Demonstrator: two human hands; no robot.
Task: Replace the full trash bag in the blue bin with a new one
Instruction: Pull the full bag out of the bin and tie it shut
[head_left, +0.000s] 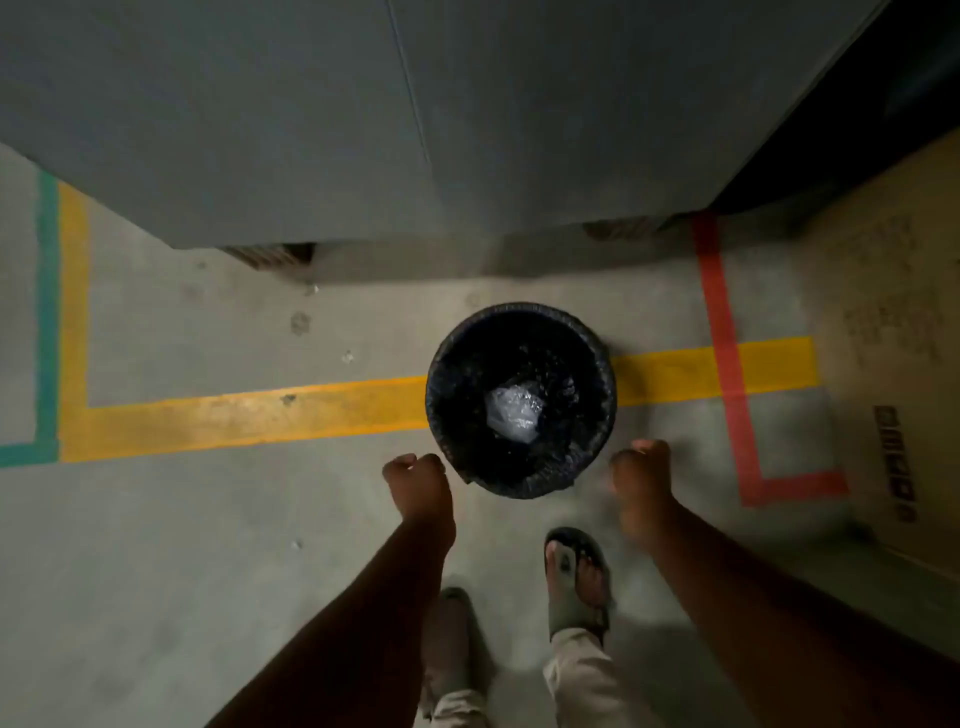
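A round bin (521, 486) stands on the concrete floor straight ahead, seen from above. A black trash bag (457, 374) lines it, folded over the rim. A crumpled clear plastic wrapper (513, 410) lies at the bottom. My left hand (418, 486) hangs just left of the bin's near rim, fingers curled shut, holding nothing. My right hand (641, 478) hangs just right of the near rim, also curled shut and empty, slightly blurred. Neither hand touches the bin.
A grey cabinet (363, 130) stands behind the bin. A cardboard box (893, 395) sits on the right. Yellow tape (234, 415), green tape (47, 312) and red tape (727, 364) mark the floor. My feet in sandals (576, 577) are below the bin.
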